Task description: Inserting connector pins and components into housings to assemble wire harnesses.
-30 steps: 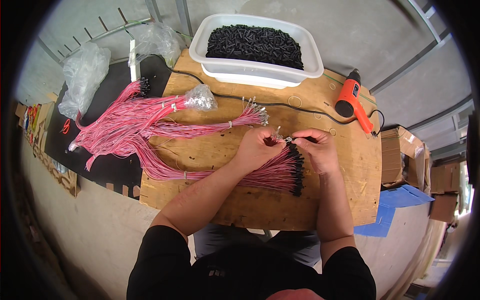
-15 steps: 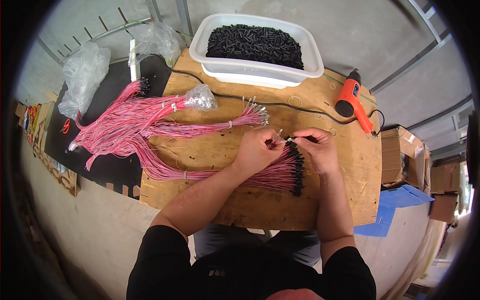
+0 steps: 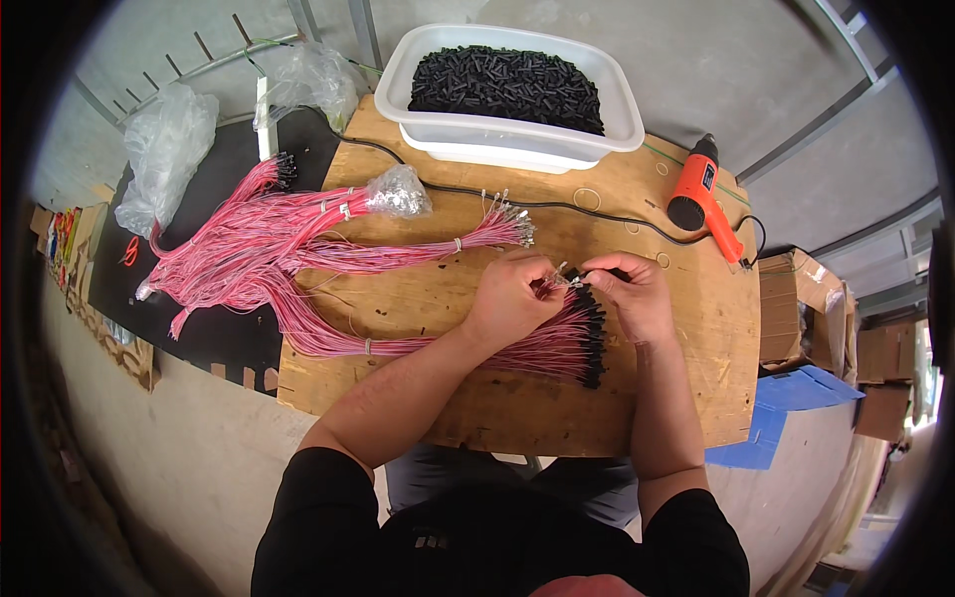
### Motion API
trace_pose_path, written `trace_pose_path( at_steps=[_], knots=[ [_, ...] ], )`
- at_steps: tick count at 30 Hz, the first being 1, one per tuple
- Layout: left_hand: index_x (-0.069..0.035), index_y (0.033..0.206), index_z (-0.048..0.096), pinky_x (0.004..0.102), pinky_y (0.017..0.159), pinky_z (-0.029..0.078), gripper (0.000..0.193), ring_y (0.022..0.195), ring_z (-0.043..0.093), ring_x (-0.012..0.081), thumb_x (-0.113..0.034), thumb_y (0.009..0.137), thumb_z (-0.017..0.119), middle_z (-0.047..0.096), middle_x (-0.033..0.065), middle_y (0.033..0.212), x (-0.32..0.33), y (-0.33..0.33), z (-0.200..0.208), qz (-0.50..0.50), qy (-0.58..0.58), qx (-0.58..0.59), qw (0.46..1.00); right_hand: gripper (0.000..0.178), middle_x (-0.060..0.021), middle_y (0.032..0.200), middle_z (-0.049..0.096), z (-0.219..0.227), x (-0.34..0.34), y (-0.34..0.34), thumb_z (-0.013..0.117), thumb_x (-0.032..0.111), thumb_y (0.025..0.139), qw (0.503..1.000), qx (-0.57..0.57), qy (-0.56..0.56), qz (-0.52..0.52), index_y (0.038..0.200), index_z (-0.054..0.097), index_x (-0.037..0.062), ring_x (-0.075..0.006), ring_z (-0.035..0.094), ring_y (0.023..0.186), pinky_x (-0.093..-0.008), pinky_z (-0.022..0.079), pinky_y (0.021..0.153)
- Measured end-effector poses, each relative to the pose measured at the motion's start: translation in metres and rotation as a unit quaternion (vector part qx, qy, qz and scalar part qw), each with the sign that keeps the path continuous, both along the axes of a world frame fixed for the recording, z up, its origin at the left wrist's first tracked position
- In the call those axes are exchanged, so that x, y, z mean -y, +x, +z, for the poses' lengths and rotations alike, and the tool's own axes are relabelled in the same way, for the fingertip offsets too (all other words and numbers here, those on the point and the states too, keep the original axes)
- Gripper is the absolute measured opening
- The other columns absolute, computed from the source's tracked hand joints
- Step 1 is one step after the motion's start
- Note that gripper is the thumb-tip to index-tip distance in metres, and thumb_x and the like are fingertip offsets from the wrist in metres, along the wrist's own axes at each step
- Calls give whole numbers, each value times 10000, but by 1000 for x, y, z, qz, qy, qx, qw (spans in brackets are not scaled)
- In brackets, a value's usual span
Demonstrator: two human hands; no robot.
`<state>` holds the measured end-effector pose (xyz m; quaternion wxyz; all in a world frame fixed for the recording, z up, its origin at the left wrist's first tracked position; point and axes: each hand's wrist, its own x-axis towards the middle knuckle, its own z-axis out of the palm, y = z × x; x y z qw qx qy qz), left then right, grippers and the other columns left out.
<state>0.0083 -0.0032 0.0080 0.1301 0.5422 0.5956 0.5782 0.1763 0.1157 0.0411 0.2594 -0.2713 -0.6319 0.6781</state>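
My left hand is closed around several thin pink wires, whose pale tips poke out above the thumb. Close beside it, my right hand pinches a small wire end between thumb and forefinger. Just what lies inside that pinch is too small to make out. Below both hands fans a bundle of pink wires, its right-hand ends capped by a row of black sleeves. A second pink bundle with bare metallic tips lies beyond my left hand.
Loose black tubes fill a white plastic tub at the back. An orange heat gun lies at the right with its black cord crossing the wooden table. More pink wires are heaped left, near plastic bags and orange-handled scissors.
Both hands stay nearly in place. The fingertips and the small wire ends between them have shifted slightly; the wire bundles lie as before.
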Motion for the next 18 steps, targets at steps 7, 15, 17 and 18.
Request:
trace_pose_path(
  at_steps=[7,15,17,18],
  knots=[
    [0,736,605,346,556,467,193,631,598,241,-39,735,794,602,113,702,0,2,1,2,5,-9,1000,135,-77,943,737,-3,-2,1,721,-9,897,1000,12,12,8,1029,722,-36,-108,670,835,-213,525,739],
    [-5,785,665,343,574,486,149,636,626,248,-86,766,790,637,117,720,0,1,2,-17,-35,23,999,124,-75,950,733,-5,-4,1,715,-12,903,1000,11,19,14,1024,722,-39,-115,666,854,-242,537,795],
    [-15,797,682,366,583,490,143,640,630,283,-114,771,781,639,124,718,1,1,5,-36,-59,59,996,122,-67,948,732,-5,-5,2,714,-6,908,1000,0,12,13,1025,724,-38,-104,659,853,-242,534,791],
    [-20,839,705,353,585,494,137,636,643,269,-124,790,779,656,128,733,2,0,5,-42,-70,68,994,122,-67,948,732,-3,-5,3,715,-7,907,1000,5,9,6,1025,724,-38,-104,659,853,-243,534,793]
  ],
)
